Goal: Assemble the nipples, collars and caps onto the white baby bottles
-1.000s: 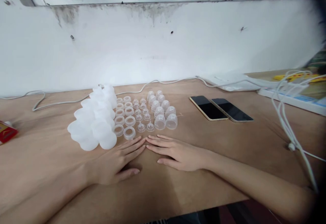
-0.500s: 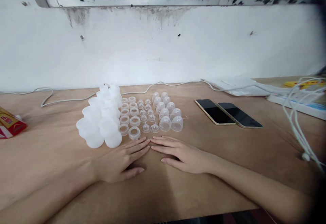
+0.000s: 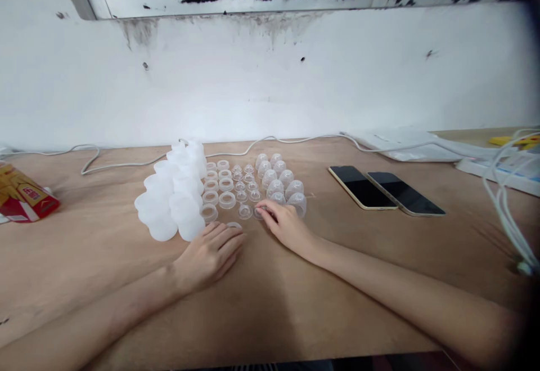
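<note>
The left hand (image 3: 216, 250) is palm down low over the flat brown counter (image 3: 261, 303), with its fingers bent and close together. It hides part of the nearest pale plastic ring (image 3: 234, 225), so I cannot tell if it holds it. The right hand (image 3: 287, 227) is pinched narrow, with its thumb and finger on the top of a small clear plastic teat (image 3: 258, 214), which sits at the front of its row. Just past the hands, things stand in neat lines. On the left is a bunch of cloudy white round bottles (image 3: 177, 191), then two lines of pale rings (image 3: 226, 190), two lines of clear teats (image 3: 241, 197), and two lines of clear plastic domes (image 3: 270, 178). A red and yellow box (image 3: 31, 196) sits far to the left. Two flat phones with black screens (image 3: 361, 188) lie side by side on the right. Behind everything, a long thin white cord (image 3: 272, 138) runs near the white wall (image 3: 211, 95).
</note>
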Demonstrator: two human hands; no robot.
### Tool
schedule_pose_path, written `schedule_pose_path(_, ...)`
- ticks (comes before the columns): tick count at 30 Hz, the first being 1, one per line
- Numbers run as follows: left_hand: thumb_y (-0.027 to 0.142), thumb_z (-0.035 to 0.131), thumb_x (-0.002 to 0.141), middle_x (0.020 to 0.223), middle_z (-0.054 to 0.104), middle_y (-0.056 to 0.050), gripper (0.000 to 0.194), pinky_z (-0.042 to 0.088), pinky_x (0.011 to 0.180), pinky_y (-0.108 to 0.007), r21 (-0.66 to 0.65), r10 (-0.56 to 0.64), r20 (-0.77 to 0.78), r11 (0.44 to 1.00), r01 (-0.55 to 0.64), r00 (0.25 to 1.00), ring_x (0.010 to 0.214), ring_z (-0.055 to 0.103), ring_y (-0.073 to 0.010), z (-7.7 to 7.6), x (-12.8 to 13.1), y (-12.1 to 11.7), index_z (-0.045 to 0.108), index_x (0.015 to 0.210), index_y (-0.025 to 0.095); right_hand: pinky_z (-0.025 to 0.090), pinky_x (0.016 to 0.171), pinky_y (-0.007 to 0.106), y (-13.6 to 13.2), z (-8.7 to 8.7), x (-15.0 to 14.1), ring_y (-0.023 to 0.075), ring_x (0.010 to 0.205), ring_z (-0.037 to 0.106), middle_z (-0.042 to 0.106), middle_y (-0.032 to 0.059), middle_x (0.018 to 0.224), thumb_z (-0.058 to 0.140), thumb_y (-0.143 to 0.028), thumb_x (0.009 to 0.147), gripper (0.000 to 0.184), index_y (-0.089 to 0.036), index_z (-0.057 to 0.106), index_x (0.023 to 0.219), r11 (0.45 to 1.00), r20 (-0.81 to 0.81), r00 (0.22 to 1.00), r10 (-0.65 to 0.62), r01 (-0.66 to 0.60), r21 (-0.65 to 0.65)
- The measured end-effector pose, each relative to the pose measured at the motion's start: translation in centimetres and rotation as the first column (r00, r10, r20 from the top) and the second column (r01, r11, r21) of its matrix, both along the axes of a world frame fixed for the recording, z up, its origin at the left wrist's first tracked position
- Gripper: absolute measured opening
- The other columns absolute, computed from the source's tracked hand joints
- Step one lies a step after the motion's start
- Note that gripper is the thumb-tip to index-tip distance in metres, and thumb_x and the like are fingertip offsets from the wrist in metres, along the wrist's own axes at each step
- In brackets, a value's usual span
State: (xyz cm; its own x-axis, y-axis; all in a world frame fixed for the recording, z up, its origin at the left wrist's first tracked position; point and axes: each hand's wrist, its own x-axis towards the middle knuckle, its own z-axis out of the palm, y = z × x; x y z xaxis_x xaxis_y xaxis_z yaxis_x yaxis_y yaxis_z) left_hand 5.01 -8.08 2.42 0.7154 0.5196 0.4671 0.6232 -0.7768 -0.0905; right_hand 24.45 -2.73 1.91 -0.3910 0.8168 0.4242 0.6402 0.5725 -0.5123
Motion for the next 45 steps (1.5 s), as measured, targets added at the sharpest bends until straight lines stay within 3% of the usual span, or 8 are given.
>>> schedule_pose_path(6,0.032,0.041,0.080,0.105,0.053,-0.013,0.037,0.047,0.074,-0.040,-0.168,0.232,-0.002,0.959,-0.229,0.973,0.092,0.051,-0.0249,-0.2,0.4,-0.2,0.044,0.112,0.013,0.034,0.049,0.020,-1.7,0.3,0.8,0.0086,0.049,0.050,0.056,-0.0020,0.055,0.041,-0.033,0.081,0.021,-0.018,0.055,0.076,0.996,0.075,0.995,0.066,-0.069,0.048)
schedule_pose_path(12,0.026,0.042,0.081,0.114,0.043,-0.011,0.043,0.043,0.085,-0.036,-0.371,0.106,0.330,0.928,0.025,0.938,0.104,0.045,-0.0210,0.0,1.3,0.2,0.031,0.122,0.018,0.033,0.049,0.023,-2.6,0.5,1.1,0.0116,0.054,0.050,0.056,0.0006,0.063,0.048,-0.033,0.076,0.018,-0.018,0.052,0.085,0.980,0.292,0.942,0.169,-0.193,0.057)
schedule_pose_path(17,0.023,0.046,0.079,0.114,0.042,-0.009,0.039,0.046,0.081,-0.033,-0.496,0.187,0.762,0.784,0.372,0.620,0.100,0.050,-0.0190,0.0,3.3,1.3,0.034,0.116,0.022,0.041,0.065,0.028,-2.5,1.0,1.4,0.0149,0.074,0.050,0.051,0.0061,0.080,0.039,-0.022,0.081,0.015,-0.016,0.049,0.090,0.965,-0.013,0.991,0.131,-0.124,0.232)
schedule_pose_path(21,0.022,0.052,0.075,0.113,0.043,-0.008,0.040,0.041,0.089,-0.036,-0.501,0.306,0.852,0.714,0.489,0.425,0.104,0.048,-0.0195,-0.3,3.5,2.1,0.038,0.113,0.021,0.041,0.076,0.034,-2.1,1.2,1.4,0.0178,0.090,0.048,0.049,0.0082,0.091,0.036,-0.022,0.083,0.015,-0.018,0.046,0.092,0.958,-0.321,0.946,0.047,0.048,0.283)
schedule_pose_path(25,0.020,0.058,0.070,0.110,0.049,-0.007,0.036,0.040,0.089,-0.036,-0.558,0.372,0.822,0.677,0.480,0.431,0.104,0.048,-0.0194,-0.1,3.0,2.2,0.045,0.104,0.018,0.045,0.057,0.026,-1.6,0.6,1.3,0.0114,0.065,0.051,0.052,0.0033,0.082,0.038,-0.025,0.084,0.020,-0.022,0.047,0.101,0.992,-0.433,0.893,0.122,-0.097,0.080)
schedule_pose_path(29,0.019,0.060,0.068,0.102,0.055,-0.007,0.040,0.043,0.087,-0.038,-0.611,0.423,0.791,0.569,0.550,0.442,0.097,0.054,-0.0184,0.1,3.1,2.0,0.040,0.102,0.018,0.046,0.056,0.025,-1.3,0.3,1.1,0.0126,0.070,0.048,0.046,0.0033,0.083,0.052,-0.027,0.076,0.022,-0.025,0.055,0.098,0.997,-0.441,0.894,0.079,-0.059,0.059)
schedule_pose_path(35,0.020,0.061,0.066,0.106,0.053,-0.008,0.039,0.043,0.088,-0.038,-0.611,0.416,0.785,0.641,0.466,0.459,0.104,0.050,-0.0206,0.0,3.3,2.2,0.043,0.100,0.017,0.048,0.056,0.025,-1.4,0.5,1.1,0.0098,0.067,0.049,0.040,0.0034,0.088,0.039,-0.025,0.083,0.028,-0.027,0.052,0.107,0.989,-0.536,0.832,0.143,-0.143,0.042)
schedule_pose_path(45,0.020,0.060,0.068,0.107,0.054,-0.010,0.039,0.044,0.087,-0.039,-0.649,0.418,0.752,0.606,0.460,0.510,0.100,0.053,-0.0193,0.2,3.1,2.0,0.042,0.102,0.015,0.048,0.063,0.026,-1.4,0.2,1.0,0.0120,0.074,0.051,0.048,0.0043,0.087,0.045,-0.021,0.080,0.032,-0.023,0.038,0.112,0.991,-0.461,0.878,0.127,-0.089,0.104)
